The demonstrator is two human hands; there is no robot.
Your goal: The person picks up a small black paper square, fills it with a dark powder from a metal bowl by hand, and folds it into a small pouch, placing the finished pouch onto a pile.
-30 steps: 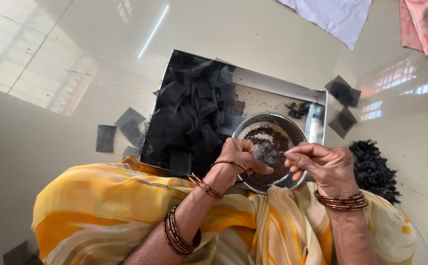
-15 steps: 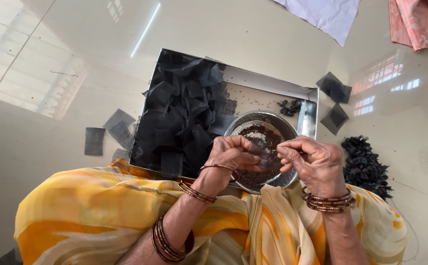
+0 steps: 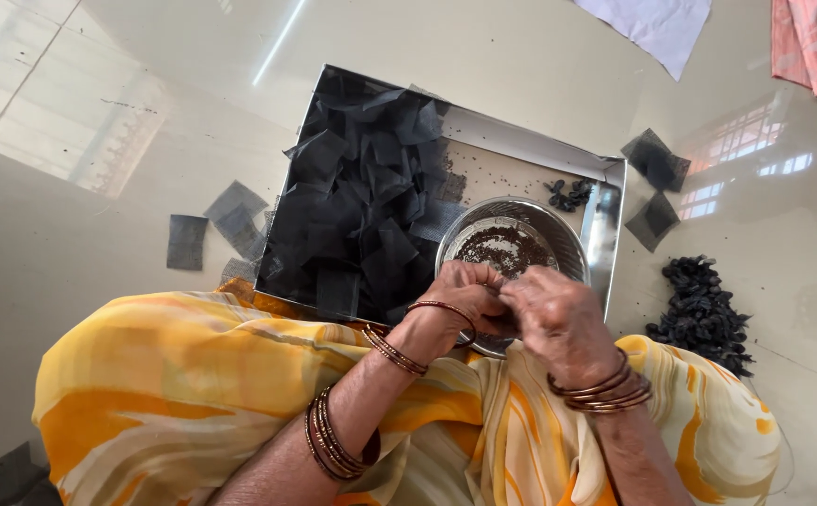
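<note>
Whereas a second ago my right hand [image 3: 558, 323] was held apart with fingers pinched, it now meets my left hand [image 3: 460, 295] over the near rim of the round steel bowl [image 3: 558, 230] of dark grains, both hands curled together on something too small to make out, so the work looks to have gone from picking to close fingerwork. That bowl sits in the near right corner of the steel tray [image 3: 521, 141], hard against the heap of black mesh squares [image 3: 361, 197]. Open floor [image 3: 99, 187] lies left, while the pile of dark bundles [image 3: 704, 314] crowds my right.
</note>
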